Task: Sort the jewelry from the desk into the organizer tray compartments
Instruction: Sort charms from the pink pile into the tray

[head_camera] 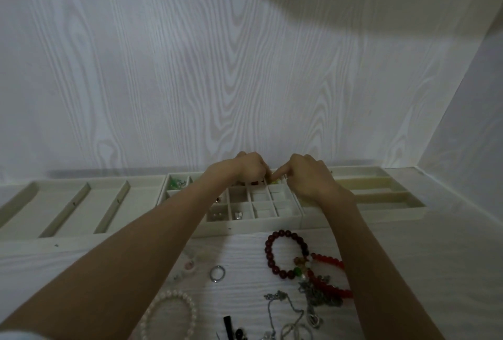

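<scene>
Both hands reach over the far row of the cream organizer tray, a grid of small compartments. My left hand has its fingers curled down into a back cell; what it pinches is hidden. My right hand points its index finger left toward a small yellow-green piece in a back cell, other fingers curled. On the desk lie a dark red bead bracelet, a bright red bead bracelet, a silver ring, a pearl bracelet and silver chains.
A long tray with wide slots lies at the left and another tray with long slots at the right. Small earrings and green pieces sit in tray cells. The white woodgrain wall stands right behind the trays.
</scene>
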The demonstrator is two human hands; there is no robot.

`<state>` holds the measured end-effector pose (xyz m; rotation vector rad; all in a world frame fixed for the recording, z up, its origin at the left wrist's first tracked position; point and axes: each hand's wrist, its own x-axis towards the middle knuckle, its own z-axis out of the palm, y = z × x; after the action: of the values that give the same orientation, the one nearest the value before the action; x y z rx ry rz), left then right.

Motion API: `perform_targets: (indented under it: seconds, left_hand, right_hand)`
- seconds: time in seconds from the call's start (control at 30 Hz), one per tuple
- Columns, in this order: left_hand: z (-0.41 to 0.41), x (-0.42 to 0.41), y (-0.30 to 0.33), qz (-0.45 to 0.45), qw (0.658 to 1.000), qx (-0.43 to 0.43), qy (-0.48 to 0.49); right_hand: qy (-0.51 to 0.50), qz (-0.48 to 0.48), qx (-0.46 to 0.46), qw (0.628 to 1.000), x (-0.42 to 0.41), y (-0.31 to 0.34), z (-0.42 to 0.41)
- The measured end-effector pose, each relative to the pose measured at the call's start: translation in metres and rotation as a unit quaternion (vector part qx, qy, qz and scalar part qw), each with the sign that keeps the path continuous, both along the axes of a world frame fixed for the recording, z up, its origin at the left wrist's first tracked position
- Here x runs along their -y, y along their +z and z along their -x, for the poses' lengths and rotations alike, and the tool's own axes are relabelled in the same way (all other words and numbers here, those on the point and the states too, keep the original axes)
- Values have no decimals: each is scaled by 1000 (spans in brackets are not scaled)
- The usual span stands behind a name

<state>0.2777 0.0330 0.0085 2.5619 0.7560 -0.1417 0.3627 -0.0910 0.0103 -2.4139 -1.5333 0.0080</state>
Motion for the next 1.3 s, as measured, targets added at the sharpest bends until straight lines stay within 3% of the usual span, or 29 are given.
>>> perform_targets:
  seconds: [0.23,0.8,1.3]
  left_hand:
    - [3,-7,-5,50,997,60,25]
    - [-1,-12,-8,60,991,113,47]
    - [-6,-8,-4,50,993,105,27]
  right_hand:
    - [-19,-6,-14,1000,2,0,0]
    - [-57,-17,-33,998,-1,0,-1]
    - [-55,-51,-49,996,-3,-2,-5]
